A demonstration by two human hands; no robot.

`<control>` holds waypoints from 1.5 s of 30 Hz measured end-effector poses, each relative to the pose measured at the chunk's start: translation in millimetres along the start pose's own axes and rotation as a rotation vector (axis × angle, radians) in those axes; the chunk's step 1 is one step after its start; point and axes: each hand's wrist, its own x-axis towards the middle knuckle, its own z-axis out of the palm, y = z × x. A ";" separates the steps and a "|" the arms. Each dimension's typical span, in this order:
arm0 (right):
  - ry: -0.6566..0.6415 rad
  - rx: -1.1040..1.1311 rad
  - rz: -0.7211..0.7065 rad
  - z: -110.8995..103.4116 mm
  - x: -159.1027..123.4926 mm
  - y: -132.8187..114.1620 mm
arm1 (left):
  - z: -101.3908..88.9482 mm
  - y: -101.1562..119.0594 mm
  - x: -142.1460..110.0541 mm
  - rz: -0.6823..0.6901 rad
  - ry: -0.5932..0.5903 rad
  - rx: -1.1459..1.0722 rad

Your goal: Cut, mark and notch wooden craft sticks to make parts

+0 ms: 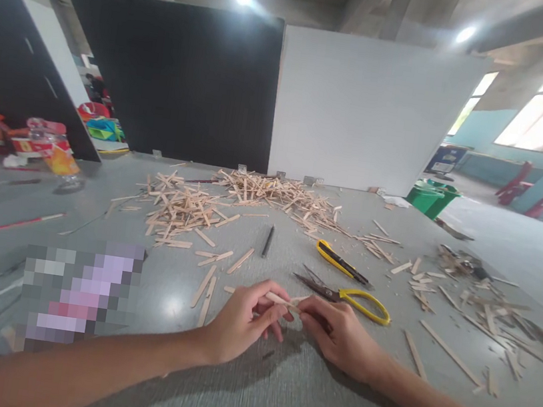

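Low over the grey table, my left hand (258, 316) pinches a pale wooden stick (281, 300) between thumb and fingers. Close on its right, my right hand (329, 326) is closed with its fingertips at the stick's other end; a small pale piece of wood shows there too, partly hidden by the fingers. Just beyond the right hand lie scissors (363, 303) with yellow handles, blades pointing left. Past them is a yellow and black utility knife (344, 264). A dark pen-like rod (268, 241) rests farther back. Loose wooden sticks (203, 288) lie left of my hands.
Heaps of wooden sticks (184, 208) spread along the back, below a black panel (177, 82) and a white panel (365, 109). Scattered pieces (453, 350) cover the right side. A bottle (60, 157) stands at the left. Green bins (428, 197) stand beyond the table.
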 end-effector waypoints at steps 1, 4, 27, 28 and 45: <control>0.019 -0.008 0.011 0.2 -0.7 0.3 | -0.1 0.2 -0.8 0.008 0.015 0.007; 0.122 -0.050 0.061 1.4 -2.5 1.4 | -1.5 0.4 -1.4 0.026 0.054 0.012; 0.251 -0.175 -0.186 0.2 -11.8 2.0 | -5.9 -4.7 2.4 0.016 0.302 0.119; 0.251 -0.179 -0.198 -0.4 -11.7 1.7 | -6.0 -4.9 2.1 0.016 0.301 0.124; 0.207 -0.310 -0.322 1.8 -15.5 6.9 | -3.1 -5.6 -3.0 0.155 0.239 0.381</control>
